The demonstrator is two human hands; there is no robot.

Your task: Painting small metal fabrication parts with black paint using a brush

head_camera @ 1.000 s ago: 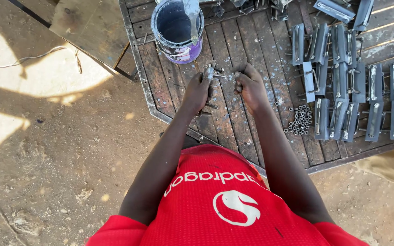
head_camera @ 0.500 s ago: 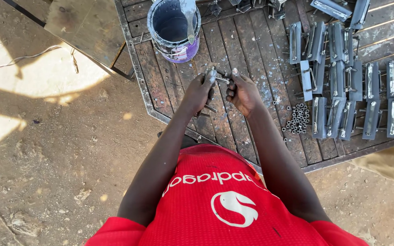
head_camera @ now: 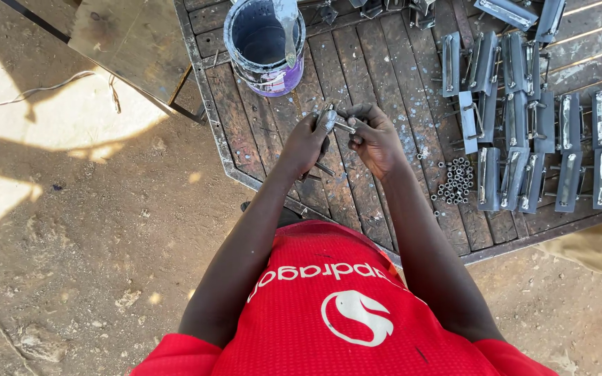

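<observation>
Gripping a small metal bracket (head_camera: 329, 120), left hand (head_camera: 306, 143) raised, right hand (head_camera: 374, 139) pinching its bolt (head_camera: 345, 127), forearms converging

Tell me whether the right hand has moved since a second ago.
Yes. The right hand has lifted off the table planks and now meets the left hand on a small metal part.

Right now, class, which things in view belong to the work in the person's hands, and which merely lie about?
In hand:
left hand
right hand
small metal latch piece
pile of nuts
rows of grey metal latches

Lying about:
paint bucket
white cord
metal sheet
</observation>
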